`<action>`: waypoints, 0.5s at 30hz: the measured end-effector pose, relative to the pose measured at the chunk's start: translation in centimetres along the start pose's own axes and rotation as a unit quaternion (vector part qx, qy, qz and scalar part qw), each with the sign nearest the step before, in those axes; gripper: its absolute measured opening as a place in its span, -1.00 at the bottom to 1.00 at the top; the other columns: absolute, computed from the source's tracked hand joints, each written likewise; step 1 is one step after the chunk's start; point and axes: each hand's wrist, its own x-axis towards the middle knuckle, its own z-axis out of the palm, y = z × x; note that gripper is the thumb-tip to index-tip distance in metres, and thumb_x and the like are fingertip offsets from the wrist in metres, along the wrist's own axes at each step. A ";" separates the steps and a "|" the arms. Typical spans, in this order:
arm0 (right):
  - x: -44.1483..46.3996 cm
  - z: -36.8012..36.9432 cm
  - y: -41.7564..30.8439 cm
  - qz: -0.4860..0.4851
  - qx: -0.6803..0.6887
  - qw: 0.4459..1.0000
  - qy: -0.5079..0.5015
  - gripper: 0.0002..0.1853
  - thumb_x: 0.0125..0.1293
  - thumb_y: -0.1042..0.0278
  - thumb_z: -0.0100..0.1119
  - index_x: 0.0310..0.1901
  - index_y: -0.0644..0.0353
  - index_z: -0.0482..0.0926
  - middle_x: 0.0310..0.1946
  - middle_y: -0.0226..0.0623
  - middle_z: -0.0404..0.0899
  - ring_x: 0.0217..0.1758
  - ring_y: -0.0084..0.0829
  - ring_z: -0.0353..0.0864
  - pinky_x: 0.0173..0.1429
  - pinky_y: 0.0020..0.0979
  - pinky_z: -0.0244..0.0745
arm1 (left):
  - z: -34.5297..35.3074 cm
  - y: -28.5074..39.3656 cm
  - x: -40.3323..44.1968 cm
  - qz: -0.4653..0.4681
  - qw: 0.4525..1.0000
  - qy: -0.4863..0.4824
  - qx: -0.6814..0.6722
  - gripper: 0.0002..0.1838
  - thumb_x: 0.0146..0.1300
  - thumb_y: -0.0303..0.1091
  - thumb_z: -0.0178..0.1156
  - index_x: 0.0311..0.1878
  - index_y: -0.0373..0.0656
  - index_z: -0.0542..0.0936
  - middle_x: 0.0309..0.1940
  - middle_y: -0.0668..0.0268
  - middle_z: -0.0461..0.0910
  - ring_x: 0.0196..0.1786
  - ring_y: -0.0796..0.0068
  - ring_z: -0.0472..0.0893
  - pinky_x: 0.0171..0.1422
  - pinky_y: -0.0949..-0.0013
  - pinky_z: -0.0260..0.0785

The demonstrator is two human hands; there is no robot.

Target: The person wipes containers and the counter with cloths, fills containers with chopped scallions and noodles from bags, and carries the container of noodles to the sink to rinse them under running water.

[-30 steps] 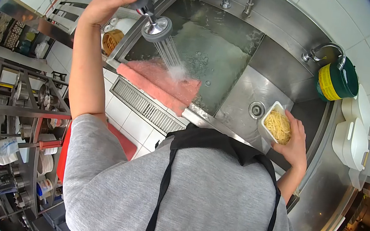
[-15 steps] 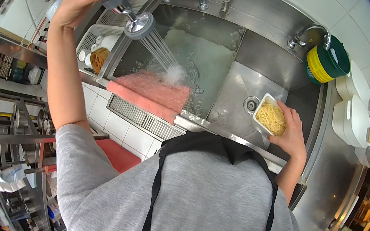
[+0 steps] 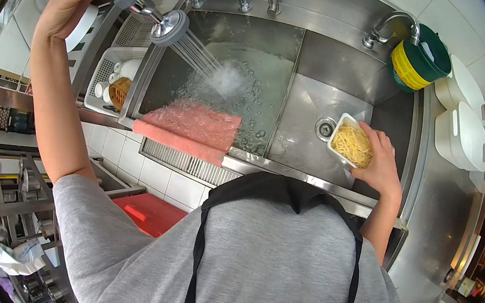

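Note:
My left hand (image 3: pixel 69 3), at the upper left, is wrapped round the grey handle of a spray nozzle (image 3: pixel 170 27). Water jets from its round head into the left sink basin (image 3: pixel 234 28), which holds bubbling water. A pink cloth (image 3: pixel 186 135) hangs over the front edge of that basin, partly under water. My right hand (image 3: pixel 381 160) grips a small white tub (image 3: pixel 335 146) by its right side. Thin pale yellow strips (image 3: pixel 352 144), perhaps noodles or shredded cheese, fill the tub. It is tilted above the right basin (image 3: pixel 307 105), near the drain (image 3: pixel 325 128).
A dark green bucket (image 3: pixel 431 47) with a yellow label stands beneath the right tap (image 3: pixel 387 26). White plastic tubs (image 3: pixel 462 134) line the right counter. At left, a crate (image 3: pixel 103 69) holds cups. Shelves of pans and a red surface (image 3: pixel 149 211) lie behind my left side.
The spray nozzle and my left hand have shifted left in view, and the whole scene has moved slightly left as well. Water still runs; my right hand keeps hold of the tub.

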 end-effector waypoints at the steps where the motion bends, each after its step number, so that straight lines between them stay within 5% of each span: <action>1: 0.0 0.1 0.1 0.004 -0.002 1.000 -0.003 0.00 -0.49 0.44 0.35 0.25 -0.06 0.32 -0.07 -0.24 0.39 0.07 -0.19 0.37 0.25 -0.23 0.20 | 0.7 0.4 -0.3 0.012 0.999 0.030 -0.016 -0.38 0.10 -0.09 0.33 0.11 -0.34 0.45 0.09 0.15 0.47 0.23 0.31 0.39 0.37 0.22 0.10; 15: 0.1 0.0 0.6 0.010 -0.005 1.000 -0.023 0.02 -0.49 0.44 0.36 0.27 -0.08 0.29 -0.07 -0.23 0.39 0.08 -0.20 0.36 0.27 -0.22 0.17 | -1.5 4.3 0.7 0.001 0.995 0.091 -0.036 -0.43 0.22 -0.10 0.23 0.17 -0.30 0.40 0.11 0.20 0.46 0.30 0.31 0.35 0.39 0.18 0.07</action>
